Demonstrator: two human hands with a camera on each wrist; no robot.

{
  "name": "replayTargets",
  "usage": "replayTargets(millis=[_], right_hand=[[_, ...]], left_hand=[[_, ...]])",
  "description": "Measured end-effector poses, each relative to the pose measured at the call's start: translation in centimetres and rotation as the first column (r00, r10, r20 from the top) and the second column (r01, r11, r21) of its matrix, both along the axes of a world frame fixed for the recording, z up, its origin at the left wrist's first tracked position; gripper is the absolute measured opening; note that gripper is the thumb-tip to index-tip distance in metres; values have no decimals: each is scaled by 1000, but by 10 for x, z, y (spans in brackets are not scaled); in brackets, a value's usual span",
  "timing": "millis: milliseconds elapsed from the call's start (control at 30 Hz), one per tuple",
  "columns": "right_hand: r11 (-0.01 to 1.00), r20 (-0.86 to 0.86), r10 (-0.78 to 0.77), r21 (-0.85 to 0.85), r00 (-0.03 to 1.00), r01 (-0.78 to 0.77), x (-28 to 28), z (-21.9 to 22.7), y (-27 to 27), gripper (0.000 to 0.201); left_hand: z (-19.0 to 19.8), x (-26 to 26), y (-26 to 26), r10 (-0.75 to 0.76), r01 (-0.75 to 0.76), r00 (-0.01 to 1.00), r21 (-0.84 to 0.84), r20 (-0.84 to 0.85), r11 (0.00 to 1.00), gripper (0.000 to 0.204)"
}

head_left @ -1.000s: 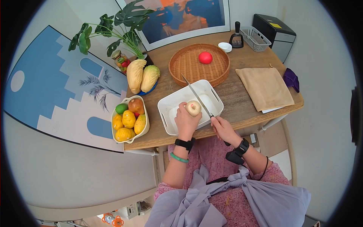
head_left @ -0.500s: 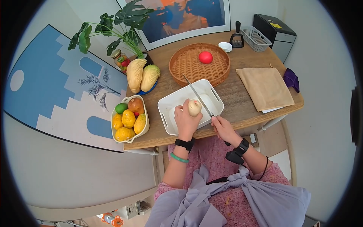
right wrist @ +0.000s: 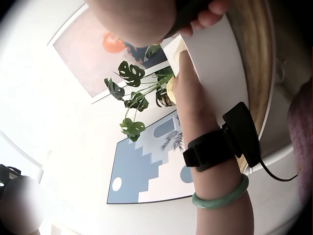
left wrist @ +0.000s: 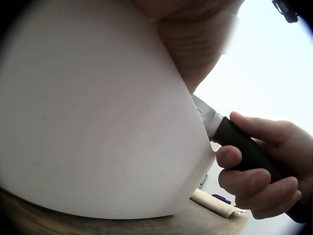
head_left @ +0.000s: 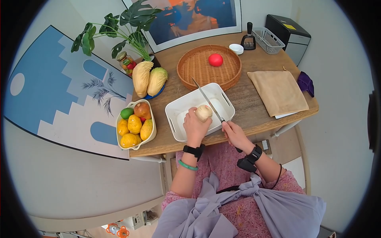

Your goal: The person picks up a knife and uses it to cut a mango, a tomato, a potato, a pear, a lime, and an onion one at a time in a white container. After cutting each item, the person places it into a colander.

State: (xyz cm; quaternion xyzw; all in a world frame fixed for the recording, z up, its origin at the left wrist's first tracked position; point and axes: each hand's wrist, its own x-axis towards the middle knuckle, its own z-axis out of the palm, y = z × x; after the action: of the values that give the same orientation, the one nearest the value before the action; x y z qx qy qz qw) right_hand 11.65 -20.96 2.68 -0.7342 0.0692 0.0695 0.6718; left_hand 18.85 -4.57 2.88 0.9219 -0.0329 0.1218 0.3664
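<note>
In the head view my left hand (head_left: 196, 126) holds a round, cream-white vegetable (head_left: 204, 113) over the white plastic bin (head_left: 186, 99); its exact kind I cannot tell. My right hand (head_left: 235, 136) grips a long knife (head_left: 206, 97) by its black handle, at the bin's near right corner. The blade points away and to the left, just right of the vegetable, across the bin. From the left wrist, the bin's outer wall (left wrist: 102, 122) fills much of the view, and fingers curl round the knife handle (left wrist: 247, 149). The vegetable is hidden there.
Behind the bin lies a round wicker tray (head_left: 190, 81) with a red ball-shaped item (head_left: 215, 60). Left stand a fruit basket (head_left: 154, 133) and two cabbages (head_left: 141, 79). A beige cloth bag (head_left: 276, 93) lies right, a black-handled grater (head_left: 249, 37) and grey basket (head_left: 272, 43) behind.
My left hand has turned the cream-white vegetable slightly, so the pinkish spot on it shows less now. The right hand and knife stay almost where they were.
</note>
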Motion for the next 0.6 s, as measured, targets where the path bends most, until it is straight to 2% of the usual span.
replayTargets(millis=[133,267,333,567,600], right_hand=[[1000,49,15,-17,999,-15,1,-5,-1,46],[1000,4,6,1,1000,-6,2,-5,0,45],[1000,-16,-2,31,1000,3,0,-2,0,44],[1000,-14,3,11,1000,-3,1,-5,0,45],[1000,-13,-4,12,1000,4,1,-5,0,45]], left_hand=[[0,-1,-1,-23,22,1000,63,19,998,60],[-12,6,2,-50,50,992,6,118,999,59],[-8,5,2,-40,31,997,-142,-68,989,62],[-6,5,5,-97,88,990,-94,-103,992,60],[-8,6,5,-96,92,994,-68,-47,993,59]])
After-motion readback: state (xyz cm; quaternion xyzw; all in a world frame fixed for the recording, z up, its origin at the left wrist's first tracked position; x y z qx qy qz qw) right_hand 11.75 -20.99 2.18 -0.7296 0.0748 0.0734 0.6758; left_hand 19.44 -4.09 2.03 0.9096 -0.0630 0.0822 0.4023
